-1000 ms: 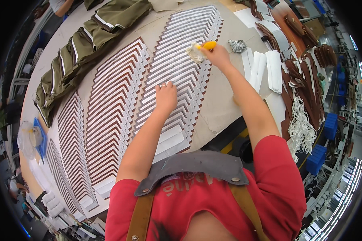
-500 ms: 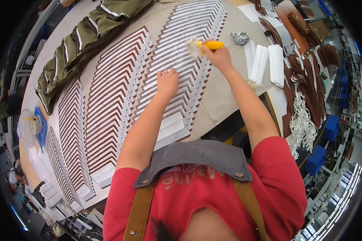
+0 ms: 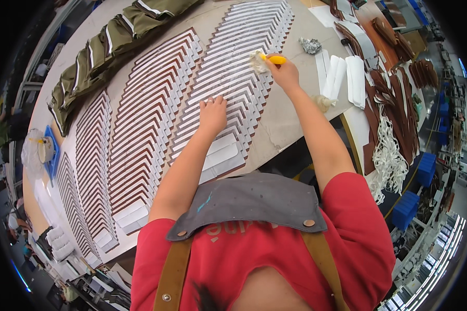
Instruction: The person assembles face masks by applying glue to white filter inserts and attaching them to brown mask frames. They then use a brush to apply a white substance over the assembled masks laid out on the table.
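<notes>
My right hand (image 3: pixel 285 75) grips a brush (image 3: pixel 277 59) by its yellow handle. Its pale, shaggy bristles lie over the right part of a long row of overlapping white strips with brown edges (image 3: pixel 233 67). Lower down on that same row, my left hand (image 3: pixel 213 112) rests with its fingertips pressing on the strips, slightly bent and holding nothing. Wider white pieces (image 3: pixel 220 154) end the row at the near side. More rows of brown-edged strips (image 3: pixel 150 109) are fanned out to the left.
Folded olive fabric with white bands (image 3: pixel 96 52) lies at the far left. A tub in plastic (image 3: pixel 44 150) stands on a blue tray. To the right are a crumpled grey lump (image 3: pixel 310 45), white folded pieces (image 3: pixel 355 82), brown straps (image 3: pixel 397 109) and tangled white cords (image 3: pixel 386 158).
The brush has shifted a little right and down over the strips with my right hand. My left hand sits slightly lower and further left, still on the same row.
</notes>
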Action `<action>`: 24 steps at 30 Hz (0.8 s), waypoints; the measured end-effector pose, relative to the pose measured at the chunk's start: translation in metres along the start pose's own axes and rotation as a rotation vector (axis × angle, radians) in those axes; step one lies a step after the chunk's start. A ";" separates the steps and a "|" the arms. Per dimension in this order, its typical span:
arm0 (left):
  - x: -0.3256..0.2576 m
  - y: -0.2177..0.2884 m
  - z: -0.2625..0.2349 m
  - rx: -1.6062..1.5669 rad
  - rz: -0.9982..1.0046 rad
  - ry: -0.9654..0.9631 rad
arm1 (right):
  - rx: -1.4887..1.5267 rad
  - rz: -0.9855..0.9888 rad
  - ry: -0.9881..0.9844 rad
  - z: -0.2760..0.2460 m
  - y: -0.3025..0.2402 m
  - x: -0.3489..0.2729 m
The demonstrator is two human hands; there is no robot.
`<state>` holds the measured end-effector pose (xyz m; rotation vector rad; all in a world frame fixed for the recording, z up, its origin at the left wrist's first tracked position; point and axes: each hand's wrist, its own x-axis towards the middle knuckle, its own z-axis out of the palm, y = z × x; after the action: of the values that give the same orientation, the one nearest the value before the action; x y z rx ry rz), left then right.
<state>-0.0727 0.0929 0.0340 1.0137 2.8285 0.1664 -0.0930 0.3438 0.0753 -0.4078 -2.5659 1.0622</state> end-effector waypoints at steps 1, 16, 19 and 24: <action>0.000 0.000 0.001 0.007 0.007 0.026 | 0.019 -0.066 0.102 0.002 0.005 0.003; -0.139 0.004 0.007 -0.364 0.107 -0.025 | 0.145 -0.013 -0.285 -0.006 -0.038 -0.073; -0.149 0.009 0.014 -0.348 0.072 0.059 | 0.064 -0.048 -0.146 -0.001 -0.041 -0.069; -0.155 0.014 0.017 -0.366 0.013 0.097 | 0.312 -0.089 -0.310 -0.004 -0.054 -0.096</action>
<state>0.0574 0.0055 0.0327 0.9618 2.7270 0.7227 -0.0123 0.2729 0.0980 -0.0500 -2.5777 1.5654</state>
